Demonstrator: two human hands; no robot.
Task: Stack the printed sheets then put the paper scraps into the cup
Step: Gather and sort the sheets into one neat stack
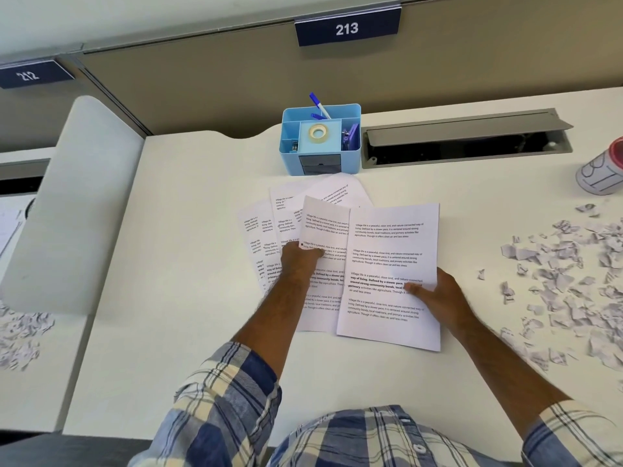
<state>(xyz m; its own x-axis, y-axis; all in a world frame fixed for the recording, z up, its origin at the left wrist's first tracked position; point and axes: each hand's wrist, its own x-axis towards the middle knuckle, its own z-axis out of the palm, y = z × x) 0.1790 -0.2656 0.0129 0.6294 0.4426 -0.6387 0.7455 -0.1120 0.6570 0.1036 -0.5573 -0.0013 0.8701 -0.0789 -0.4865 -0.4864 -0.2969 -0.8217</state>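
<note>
Left grip (300,256) pinching printed sheets (323,230), right grip (435,291) grasping top sheet (394,264), organizer (320,163) holding tape (318,132)

The cup (601,171) is cut off by the right edge, as are the paper scraps (573,274); the fanned printed sheets (290,224) overlap, hiding most text; their print is unreadably small

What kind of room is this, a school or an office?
Probably an office or study hall with numbered desks. The sign "213" hangs on the partition above this desk, and "212" marks the next one. A blue desk organizer holds pens and tape beside a cable hatch.
</note>
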